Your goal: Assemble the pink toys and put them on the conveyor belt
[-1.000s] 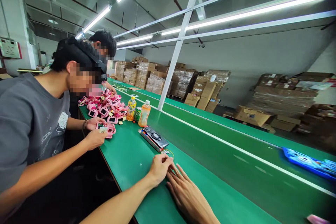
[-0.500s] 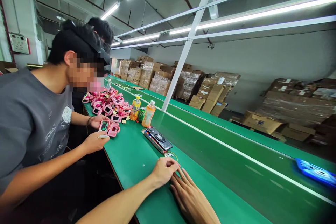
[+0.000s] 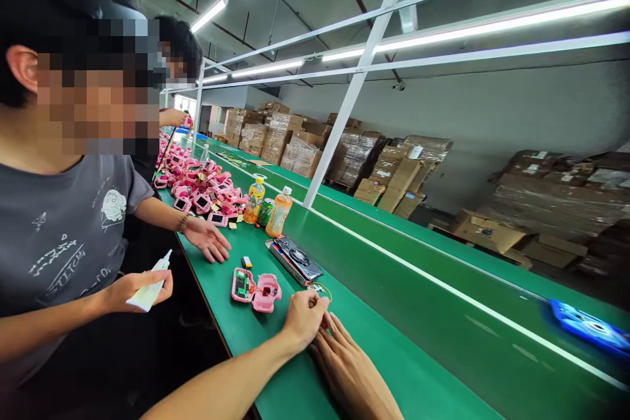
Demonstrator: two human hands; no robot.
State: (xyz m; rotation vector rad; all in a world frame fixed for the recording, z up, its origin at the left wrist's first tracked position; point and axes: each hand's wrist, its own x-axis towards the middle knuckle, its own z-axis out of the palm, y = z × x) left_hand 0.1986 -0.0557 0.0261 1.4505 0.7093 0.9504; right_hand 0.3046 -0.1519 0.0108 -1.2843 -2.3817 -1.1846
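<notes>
My left hand rests on the green table with its fingers curled together; what they pinch, if anything, is hidden. Against its fingertips lies my right hand, palm down with fingers stretched out and nothing seen in it. Just beyond them are a thin yellow loop and a black camera-like item on a stack. To the left, an opened pink case shows a green circuit board, with a small dark block behind it.
A person at the left holds a white tube and has an open hand over the table edge. Behind stand two bottles, a green can and a heap of pink cases. A blue item lies far right.
The opened pink case has left the other person's hands and lies on the table nearer my left hand. That person has leaned closer, with the tube raised. My hands have barely shifted.
</notes>
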